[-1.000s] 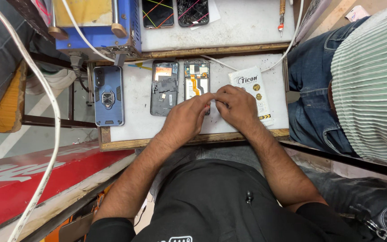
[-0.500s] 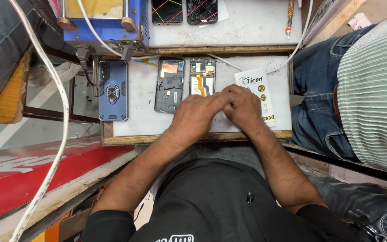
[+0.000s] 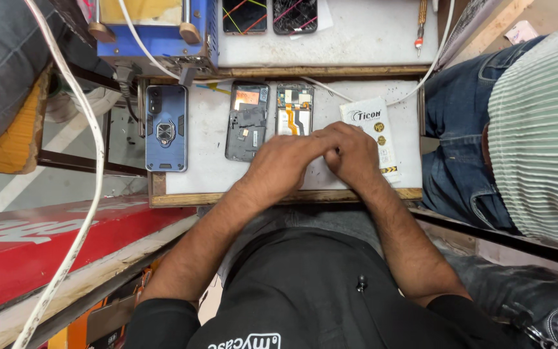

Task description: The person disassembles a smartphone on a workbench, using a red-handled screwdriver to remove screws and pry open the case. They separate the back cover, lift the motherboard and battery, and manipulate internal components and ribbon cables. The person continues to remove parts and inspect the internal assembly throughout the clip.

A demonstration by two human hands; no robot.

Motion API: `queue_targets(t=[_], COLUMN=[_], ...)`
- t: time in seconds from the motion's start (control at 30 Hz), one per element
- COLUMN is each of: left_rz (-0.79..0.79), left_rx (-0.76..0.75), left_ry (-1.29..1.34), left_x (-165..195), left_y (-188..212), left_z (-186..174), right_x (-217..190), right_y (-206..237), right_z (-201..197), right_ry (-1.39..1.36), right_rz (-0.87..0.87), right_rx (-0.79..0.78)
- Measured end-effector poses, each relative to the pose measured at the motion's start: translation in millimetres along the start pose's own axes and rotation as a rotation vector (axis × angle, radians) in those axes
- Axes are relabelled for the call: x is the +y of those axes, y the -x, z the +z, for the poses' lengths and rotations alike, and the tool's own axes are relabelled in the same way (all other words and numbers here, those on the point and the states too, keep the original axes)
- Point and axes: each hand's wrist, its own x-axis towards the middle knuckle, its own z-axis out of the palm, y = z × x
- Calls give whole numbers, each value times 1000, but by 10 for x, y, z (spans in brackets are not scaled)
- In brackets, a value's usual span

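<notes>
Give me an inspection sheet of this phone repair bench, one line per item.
Surface: white board with wooden edging.
Job's things: opened phone body with orange flex, partly under the hands; dark back frame beside it.
Clutter: blue phone case, white packet, two cracked screens, screwdriver.
Hands: left hand and right hand touching together on the board; what the fingers hold is hidden.
Cables: white cable hanging at the left.
Surroundings: blue machine; another person's jeans at the right.

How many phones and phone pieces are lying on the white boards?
5. Blue-cased phone at left, dark opened frame beside it, opened phone with orange ribbon above the hands, two cracked screens on the far board. The hands may hide more.
</notes>
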Motion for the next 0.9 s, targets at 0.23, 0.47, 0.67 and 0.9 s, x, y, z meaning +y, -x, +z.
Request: queue_targets(t=[0.23, 0.47, 0.67, 0.9], left_rz=[8, -6, -188, -155], left_rx=[79, 29, -85, 32], left_ry=[-59, -82, -39, -144], left_x=[-55, -87, -22, -5], left_y=[42, 36, 23, -12], left_z=[24, 34, -33, -20], right_x=[-40, -125, -67, -60], right_y=[54, 122, 159, 158], right_z=[-130, -83, -8, -47], right_ry=[19, -16, 39, 9], right_rz=[-19, -37, -45, 4], right_rx=[-163, -179, -136, -170])
